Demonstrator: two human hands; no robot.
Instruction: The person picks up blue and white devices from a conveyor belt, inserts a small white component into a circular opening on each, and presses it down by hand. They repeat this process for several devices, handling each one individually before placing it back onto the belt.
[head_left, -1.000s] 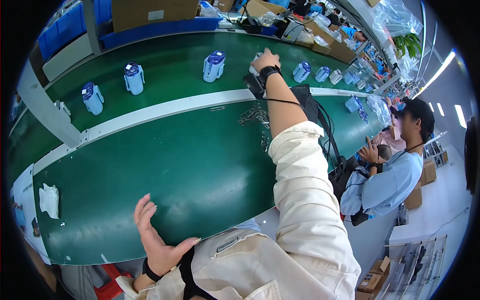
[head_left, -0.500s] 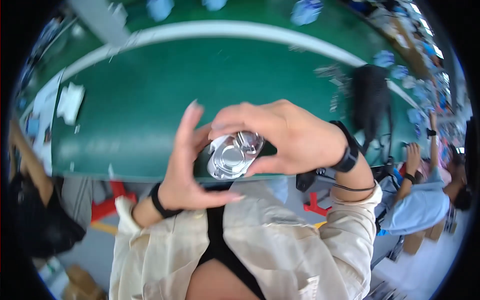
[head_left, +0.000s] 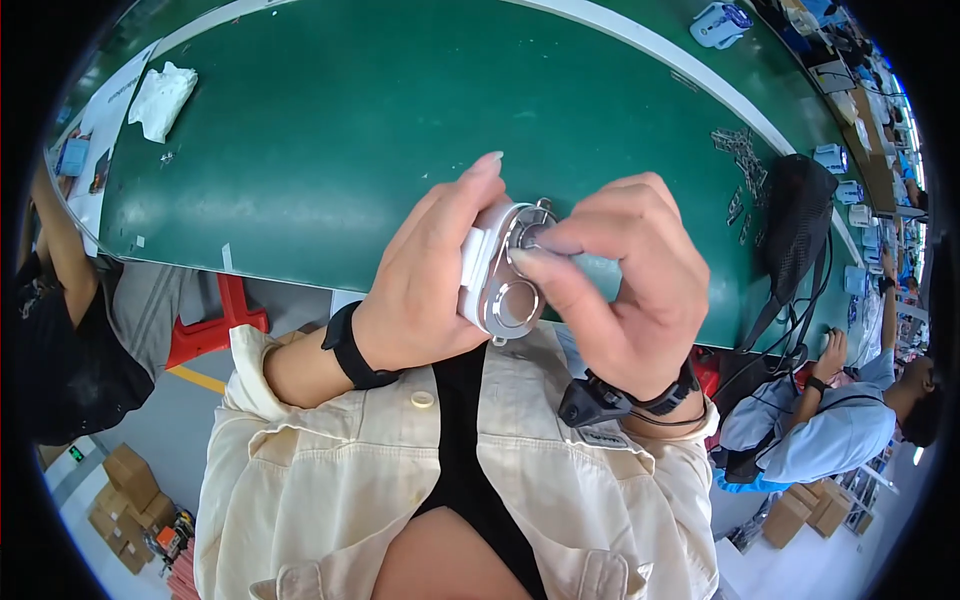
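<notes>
A white oval device (head_left: 513, 300) with a shiny clear-and-silver front is held above the near edge of the green table. Two round parts show on its face, one above the other, and small metal loops stick out at its top and bottom. Wrapped around its white side is my left hand (head_left: 425, 270), the thumb pointing up. My right hand (head_left: 640, 280) pinches thumb and forefinger together at the upper round part. Whatever lies between those fingertips is hidden.
Small metal pieces (head_left: 738, 160) lie on the green table (head_left: 330, 130) at the right, beside a black mesh bag (head_left: 798, 215) with cords. A crumpled white wrapper (head_left: 162, 100) is at far left. Seated people flank me, one at the left (head_left: 75, 330) and one at the right (head_left: 835, 415).
My left hand has gone from spread beside the device to gripping it. My right hand has let go of its body and now pinches at its upper round part. The view has shifted.
</notes>
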